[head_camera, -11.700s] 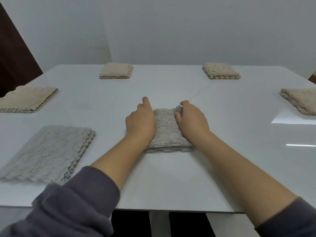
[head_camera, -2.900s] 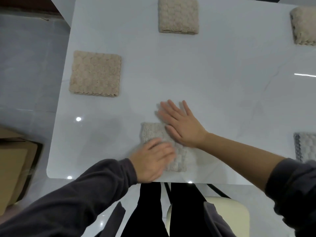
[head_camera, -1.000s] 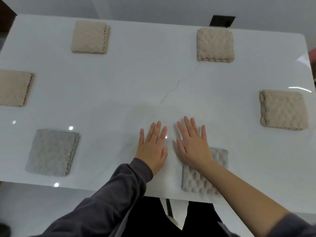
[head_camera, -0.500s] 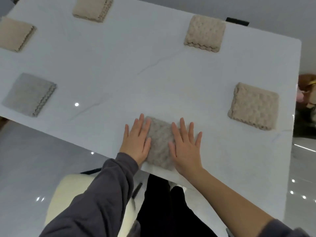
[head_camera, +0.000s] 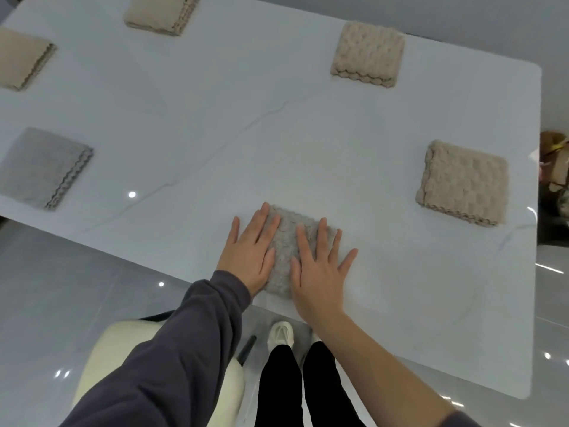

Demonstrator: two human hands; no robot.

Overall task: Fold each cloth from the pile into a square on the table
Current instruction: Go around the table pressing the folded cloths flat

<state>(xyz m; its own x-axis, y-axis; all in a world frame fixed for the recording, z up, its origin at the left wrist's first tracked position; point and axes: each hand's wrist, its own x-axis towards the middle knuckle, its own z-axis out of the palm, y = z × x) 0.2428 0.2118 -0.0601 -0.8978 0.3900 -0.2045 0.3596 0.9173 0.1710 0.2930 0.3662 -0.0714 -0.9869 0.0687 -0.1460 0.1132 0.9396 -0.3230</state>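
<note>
A grey-beige textured cloth [head_camera: 288, 241], folded into a small square, lies near the front edge of the white table [head_camera: 277, 134]. My left hand [head_camera: 251, 251] lies flat on its left side, fingers straight. My right hand [head_camera: 318, 266] presses flat on its right side, fingers spread, the little finger reaching onto the bare table. Both hands cover much of the cloth.
Other folded squares lie around the table: a grey one [head_camera: 40, 167] at left, beige ones at far left [head_camera: 23, 58], back left [head_camera: 160, 12], back right [head_camera: 368, 53] and right [head_camera: 465, 183]. A cream chair [head_camera: 101, 359] stands below left. My legs and a white shoe [head_camera: 280, 332] show under the table's edge.
My view has swung about the table. A second ago my left hand lay on bare table beside the cloth; both hands now rest flat on it, hardly moved over the last half second.
</note>
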